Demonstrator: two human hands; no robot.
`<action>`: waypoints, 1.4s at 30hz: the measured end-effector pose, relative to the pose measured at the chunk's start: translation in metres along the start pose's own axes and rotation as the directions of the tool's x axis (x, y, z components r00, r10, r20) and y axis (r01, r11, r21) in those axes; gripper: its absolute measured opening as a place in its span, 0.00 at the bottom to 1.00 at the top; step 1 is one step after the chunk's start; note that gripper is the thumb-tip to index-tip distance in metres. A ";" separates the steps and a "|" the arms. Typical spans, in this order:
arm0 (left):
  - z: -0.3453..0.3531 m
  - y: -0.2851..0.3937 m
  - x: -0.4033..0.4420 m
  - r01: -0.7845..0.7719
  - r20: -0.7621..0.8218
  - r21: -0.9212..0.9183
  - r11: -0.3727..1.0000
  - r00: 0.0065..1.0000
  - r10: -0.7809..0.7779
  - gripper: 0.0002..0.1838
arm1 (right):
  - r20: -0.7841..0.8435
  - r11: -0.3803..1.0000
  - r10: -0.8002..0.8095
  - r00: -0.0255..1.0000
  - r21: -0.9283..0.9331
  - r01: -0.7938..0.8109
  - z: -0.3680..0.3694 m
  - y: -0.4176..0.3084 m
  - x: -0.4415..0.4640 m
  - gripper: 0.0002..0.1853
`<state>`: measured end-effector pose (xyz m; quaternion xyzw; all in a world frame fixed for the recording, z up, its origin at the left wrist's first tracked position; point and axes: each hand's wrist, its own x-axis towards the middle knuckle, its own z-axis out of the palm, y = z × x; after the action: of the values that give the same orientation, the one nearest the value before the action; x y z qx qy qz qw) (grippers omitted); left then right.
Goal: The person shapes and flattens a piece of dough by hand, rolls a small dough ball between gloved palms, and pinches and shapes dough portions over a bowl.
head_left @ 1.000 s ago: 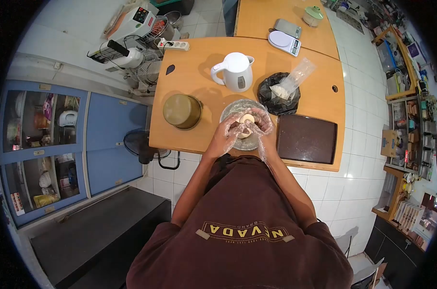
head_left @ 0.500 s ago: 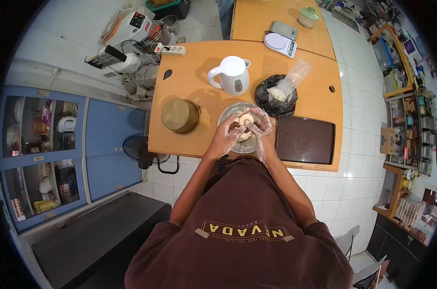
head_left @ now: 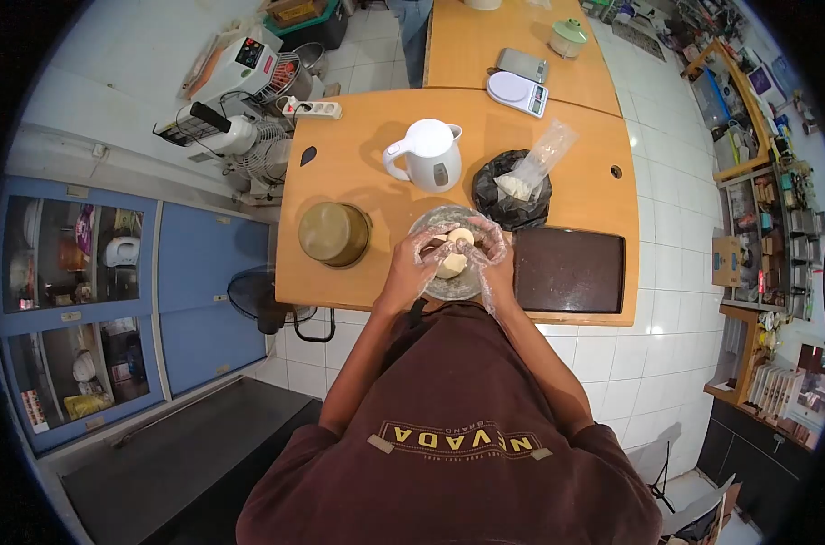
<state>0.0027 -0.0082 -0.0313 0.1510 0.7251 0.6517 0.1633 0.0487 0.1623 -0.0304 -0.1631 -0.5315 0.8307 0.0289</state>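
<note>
A round, pale piece of dough (head_left: pixel 461 236) is held between my two hands above a clear bowl (head_left: pixel 449 292). My left hand (head_left: pixel 416 256), white with flour, has its fingers curled against the dough's left side. My right hand (head_left: pixel 492 258), just as floury, grips the right side with its thumb pressed onto it. Below them, a larger lump of dough (head_left: pixel 452 265) lies in the bowl. Some fingertips are hidden behind the dough.
A white electric kettle (head_left: pixel 433 159), a round brownish container (head_left: pixel 332 234), a black plastic bag (head_left: pixel 520 214) holding a clear bag, and a dark tray (head_left: pixel 569 272) surround the bowl. Farther back sit a white scale (head_left: pixel 516 93) and a power strip (head_left: pixel 314 110). Another person's leg (head_left: pixel 414 34) shows behind.
My hands have parted slightly, and the left has shifted left, showing more of the lump in the bowl. The table appears a little lower as the view tilts.
</note>
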 end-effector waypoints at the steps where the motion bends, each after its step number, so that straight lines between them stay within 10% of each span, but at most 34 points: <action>1: -0.003 0.016 0.001 -0.007 0.024 0.089 0.996 1.000 0.005 0.20 | 0.014 1.000 -0.005 1.000 -0.010 0.005 -0.001 0.001 0.001 0.25; 11: 0.011 -0.020 -0.006 0.080 0.043 -0.265 0.961 0.997 -0.071 0.28 | -0.037 0.988 0.072 0.997 0.138 -0.066 0.001 0.003 0.004 0.23; 15: 0.011 0.002 -0.003 -0.163 0.007 0.048 0.985 0.987 0.163 0.28 | 0.000 0.988 0.074 0.997 0.133 -0.073 -0.002 0.009 0.005 0.21; 24: -0.019 0.022 0.006 0.069 0.102 -0.059 0.996 0.993 -0.063 0.23 | 0.020 0.998 0.040 0.999 0.047 -0.041 0.007 0.013 0.012 0.24; 42: 0.011 -0.005 0.005 -0.081 0.055 -0.014 0.997 0.995 0.082 0.25 | -0.007 0.990 0.047 0.999 0.136 -0.046 0.004 0.018 0.012 0.21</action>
<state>0.0029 0.0029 -0.0374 0.1976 0.7098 0.6575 0.1578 0.0383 0.1533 -0.0477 -0.1776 -0.4695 0.8645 0.0233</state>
